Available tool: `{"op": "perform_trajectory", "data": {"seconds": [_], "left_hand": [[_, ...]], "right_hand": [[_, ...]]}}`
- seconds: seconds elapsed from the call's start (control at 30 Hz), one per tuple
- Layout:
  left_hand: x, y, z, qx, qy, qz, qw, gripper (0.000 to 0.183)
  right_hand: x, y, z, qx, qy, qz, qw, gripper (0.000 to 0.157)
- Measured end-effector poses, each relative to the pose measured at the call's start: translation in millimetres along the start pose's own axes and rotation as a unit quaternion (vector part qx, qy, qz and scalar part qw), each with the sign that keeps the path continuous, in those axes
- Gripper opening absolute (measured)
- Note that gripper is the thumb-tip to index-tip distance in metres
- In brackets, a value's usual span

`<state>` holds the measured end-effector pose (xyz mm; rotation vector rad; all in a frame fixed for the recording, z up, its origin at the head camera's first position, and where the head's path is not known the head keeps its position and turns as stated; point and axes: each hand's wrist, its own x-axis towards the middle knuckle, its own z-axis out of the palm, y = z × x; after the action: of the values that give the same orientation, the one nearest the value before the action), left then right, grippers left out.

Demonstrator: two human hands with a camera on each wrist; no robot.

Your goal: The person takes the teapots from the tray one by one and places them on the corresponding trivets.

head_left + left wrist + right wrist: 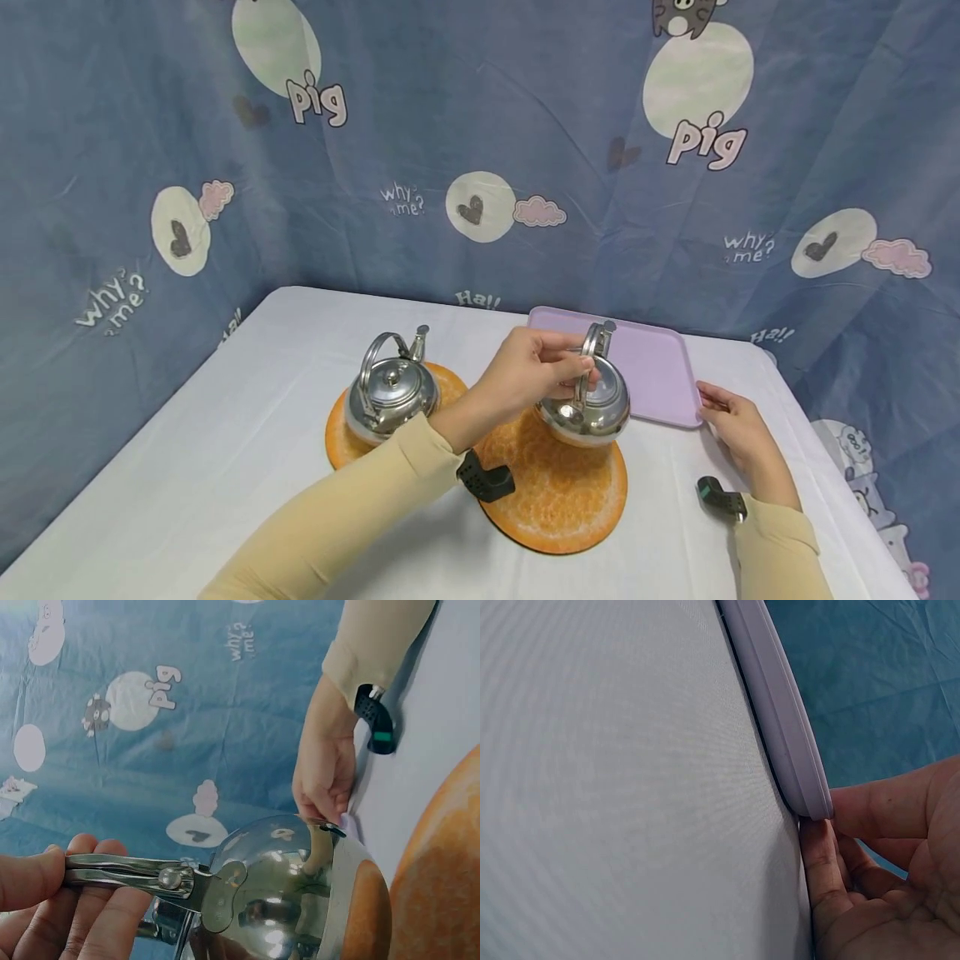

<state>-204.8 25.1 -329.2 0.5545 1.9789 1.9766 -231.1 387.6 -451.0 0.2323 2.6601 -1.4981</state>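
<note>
My left hand (528, 371) grips the upright handle of a shiny steel kettle (603, 417). In the left wrist view, thumb and fingers close round the metal handle (124, 871) beside the rounded kettle body (274, 892). This kettle hangs over the far part of an orange-slice round mat (566, 500), overlapping the near left of a lilac tray (656, 367) in the head view. My right hand (738, 425) is at the tray's near right corner. In the right wrist view, its thumb and fingertips pinch the tray's rim (784, 712), low against the white cloth.
A second steel kettle (393, 387) stands on another orange-slice mat (337, 437) to the left, its handle upright, close to my left forearm. A white cloth (180, 467) covers the table. Blue printed fabric (420, 100) hangs behind it and along the sides.
</note>
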Motion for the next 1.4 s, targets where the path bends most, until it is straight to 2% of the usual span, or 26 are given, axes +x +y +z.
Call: {"op": "perform_trajectory", "data": {"seconds": [0.13, 0.5, 0.9, 1.17, 1.4], "left_hand": [[-9.7, -3.8, -1.9, 0.002, 0.000, -0.007, 1.0000, 0.042], [-32.5, -16.1, -4.2, 0.002, 0.002, -0.001, 1.0000, 0.046], [-49.3, -30.3, -6.4, 0.011, 0.016, 0.019, 0.9996, 0.042], [-58.0, -39.2, -2.1, 0.020, 0.036, 0.016, 0.9990, 0.040], [-64.0, -44.8, 5.7, -0.004, 0.028, 0.015, 0.9995, 0.041]], "right_hand": [[0, 2, 0.2, 0.005, -0.001, -0.004, 1.000, 0.059], [1, 2, -0.5, 0.010, -0.005, -0.001, 1.000, 0.059], [1, 3, -0.9, 0.006, -0.005, 0.000, 1.000, 0.059], [-1, 1, -0.5, 0.007, -0.004, 0.001, 1.000, 0.059], [0, 2, 0.1, 0.006, 0.000, 0.000, 1.000, 0.059]]}}
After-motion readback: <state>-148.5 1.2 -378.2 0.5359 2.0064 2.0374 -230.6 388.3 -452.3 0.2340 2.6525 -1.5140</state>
